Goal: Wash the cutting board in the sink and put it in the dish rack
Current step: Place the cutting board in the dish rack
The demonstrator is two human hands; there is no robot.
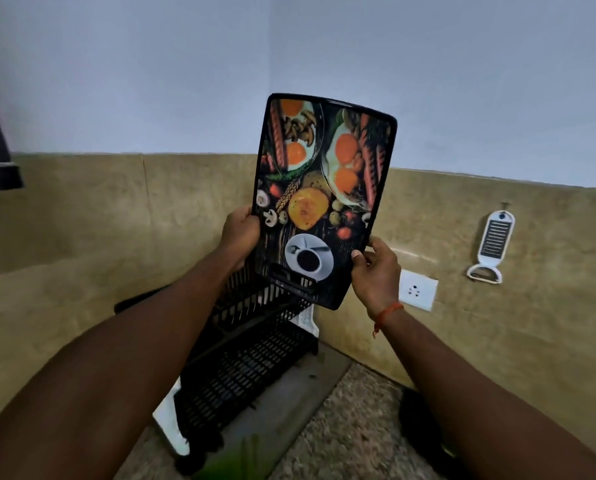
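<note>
Black-rimmed cutting board [324, 188] printed with orange eggs and vegetables, black slatted dish rack [241, 368], beige tiles [82, 220]

The food-printed black plastic cutting board [324, 199] stands upright between the two grips, the left grip [238, 233] on its left edge, the right grip [376, 271] on its lower right corner. Below and before both grips, the black slotted plastic dish rack [234, 368] sits on the speckled stone worktop [352, 427]. Right of the right grip, on the wall, are a white wall socket [418, 289] and, farther right, a white hanging grater-peeler [492, 247].
</note>
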